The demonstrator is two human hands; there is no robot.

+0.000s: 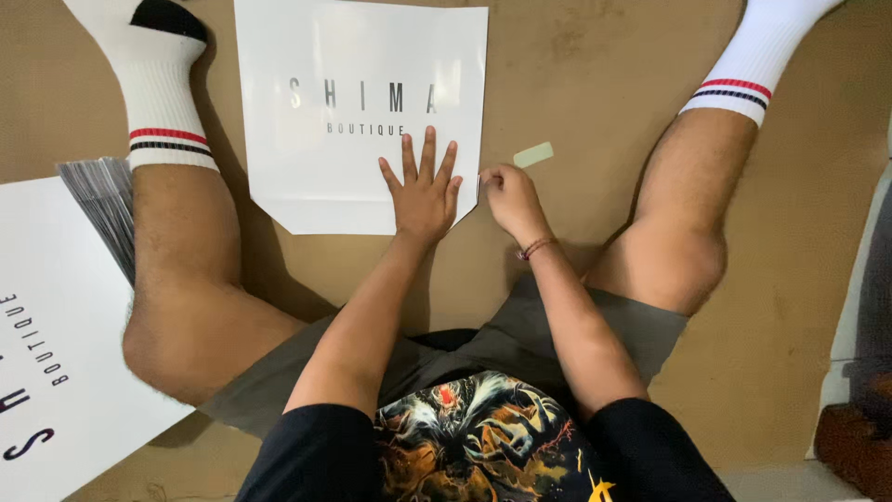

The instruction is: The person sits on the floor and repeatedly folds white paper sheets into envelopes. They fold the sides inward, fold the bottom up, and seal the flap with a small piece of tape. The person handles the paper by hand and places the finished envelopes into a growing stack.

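**Flat white bag sheet pressed down on a brown floor**

A person is seen from above, seated on a brown floor [595,74] with legs spread wide, white socks with red and dark stripes worn on both feet. Between the legs, on the far side of the hands, a flat white bag sheet [344,56] with dark lettering is laid out; its near corners are cut at a slant.

The left hand [423,191] is laid flat on the near right part of the sheet, palm down, fingers released and spread apart, nothing being grasped. The right hand [509,195] is set just beside the sheet's right edge, its fingers curled inward with the tips brought to that edge; whether the edge is actually pinched cannot be told. A thin red cord bracelet [536,247] is worn on the right wrist.

A small pale green strip [533,154] is seen lying on the floor just to the right of the sheet, a little beyond the right hand and apart from it.

At the left, a stack of white sheets [46,325] of the same kind is lying, partly covered by the left leg, with a grey layered pile [102,200] showing at its far edge
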